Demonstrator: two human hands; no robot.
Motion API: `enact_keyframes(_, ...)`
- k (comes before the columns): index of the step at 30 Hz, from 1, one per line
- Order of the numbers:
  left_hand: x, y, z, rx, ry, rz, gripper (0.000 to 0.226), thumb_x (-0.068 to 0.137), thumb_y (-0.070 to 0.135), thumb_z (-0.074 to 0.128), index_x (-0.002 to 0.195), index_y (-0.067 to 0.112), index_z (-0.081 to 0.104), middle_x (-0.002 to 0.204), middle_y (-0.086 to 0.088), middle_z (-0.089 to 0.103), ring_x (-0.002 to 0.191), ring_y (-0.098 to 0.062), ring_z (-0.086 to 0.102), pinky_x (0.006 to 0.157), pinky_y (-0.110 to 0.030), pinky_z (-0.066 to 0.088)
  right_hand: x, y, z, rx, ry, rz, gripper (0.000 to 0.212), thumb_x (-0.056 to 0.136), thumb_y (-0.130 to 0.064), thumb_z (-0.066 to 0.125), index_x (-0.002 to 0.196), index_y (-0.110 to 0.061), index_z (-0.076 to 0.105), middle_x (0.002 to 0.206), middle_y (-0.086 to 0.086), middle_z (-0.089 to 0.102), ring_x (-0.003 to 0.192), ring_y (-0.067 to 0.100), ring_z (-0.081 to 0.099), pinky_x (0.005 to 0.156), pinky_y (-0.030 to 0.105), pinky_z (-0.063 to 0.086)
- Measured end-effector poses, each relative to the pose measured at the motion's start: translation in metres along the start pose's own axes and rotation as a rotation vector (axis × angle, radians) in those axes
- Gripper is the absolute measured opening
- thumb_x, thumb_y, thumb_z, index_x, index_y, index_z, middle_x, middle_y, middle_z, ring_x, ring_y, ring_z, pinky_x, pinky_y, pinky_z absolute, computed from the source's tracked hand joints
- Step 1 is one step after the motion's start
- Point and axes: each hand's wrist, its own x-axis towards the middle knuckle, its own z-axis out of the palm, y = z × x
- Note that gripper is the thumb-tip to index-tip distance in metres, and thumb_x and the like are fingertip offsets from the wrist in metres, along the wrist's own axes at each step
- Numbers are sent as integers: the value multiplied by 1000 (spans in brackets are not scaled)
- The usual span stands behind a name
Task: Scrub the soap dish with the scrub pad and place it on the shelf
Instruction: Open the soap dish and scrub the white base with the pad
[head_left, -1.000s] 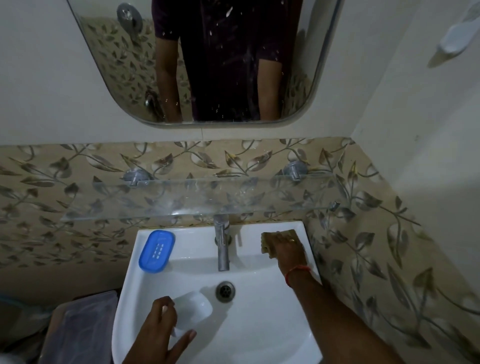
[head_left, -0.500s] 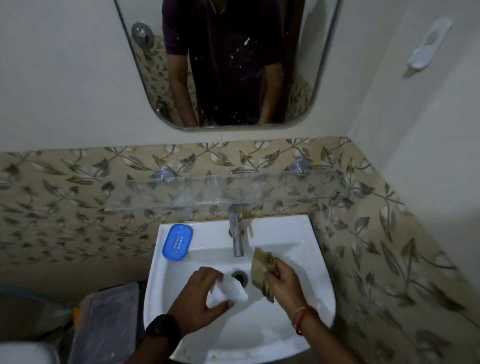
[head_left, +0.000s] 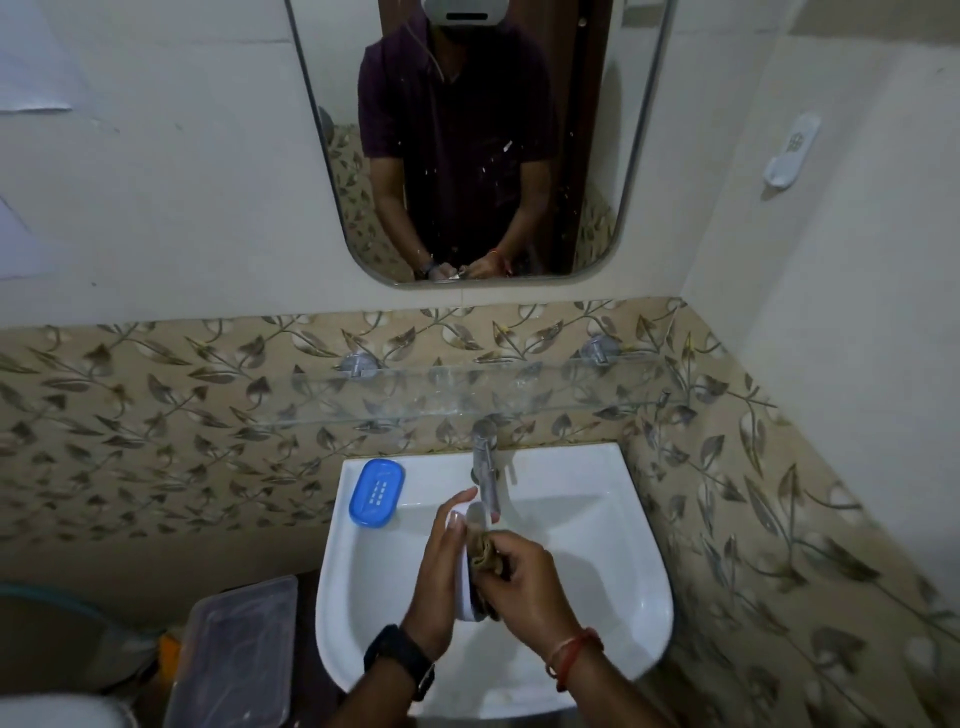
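Fingers (head_left: 451, 525) of the left hand (head_left: 441, 582) are stretched long and curl only a little, and they hold the white dish (head_left: 466, 597) on its edge, upright over the sink (head_left: 613, 571). This hand wears a black watch (head_left: 397, 656) on the wrist. Right hand (head_left: 524, 587) is closed like a fist around the brown pad (head_left: 480, 548), which is crumpled and pressed against the inner side of the dish. A red thread (head_left: 574, 649) goes around the right wrist. Both hands are above the middle of the basin, just under the steel tap (head_left: 485, 467). On the left back corner of the sink lies a blue lid (head_left: 376, 492) with small slots, well apart from the hands. Above the tap a glass shelf (head_left: 415, 400) is fixed on the leaf-pattern tiles (head_left: 156, 405). Higher, the mirror (head_left: 467, 156) shows the person bending over with both hands together. Left of the sink, lower, stands a clear plastic box (head_left: 234, 660). On the right wall hangs a white hook (head_left: 792, 150).
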Motion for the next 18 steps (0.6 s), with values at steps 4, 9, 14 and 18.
enact_keyframes(4, 4, 8, -2, -156, 43, -75, 45, 99, 47, 41, 130, 26, 66, 135, -17, 66, 119, -38, 64, 103, -54, 52, -7, -6, -1, -187, -58, -25, 7, 86, -21, 68, 80, -18, 72, 73, 2, 69, 59, 17, 66, 50, 33, 60)
enact_keyframes(9, 3, 9, 7, -242, 26, -160, 60, 96, 58, 39, 137, 21, 62, 140, -18, 62, 132, -34, 57, 110, -48, 45, 16, -29, 3, -237, 315, -3, 17, 85, -32, 72, 83, -14, 74, 77, 0, 74, 71, 10, 68, 67, 25, 59)
enact_keyframes(14, 8, 22, -1, -225, 5, -158, 66, 92, 67, 43, 135, 22, 64, 129, -20, 69, 117, -34, 68, 86, -43, 60, 12, -38, 3, -259, 44, -237, 2, 82, -20, 70, 82, -21, 71, 78, -5, 66, 72, 7, 63, 61, 14, 53)
enact_keyframes(18, 9, 28, -3, -234, 36, -107, 62, 87, 66, 45, 127, 26, 70, 126, -20, 71, 117, -37, 66, 102, -52, 52, 8, -31, -4, -421, 44, -108, 11, 86, -25, 69, 91, -19, 76, 89, 3, 73, 69, 17, 69, 54, 26, 61)
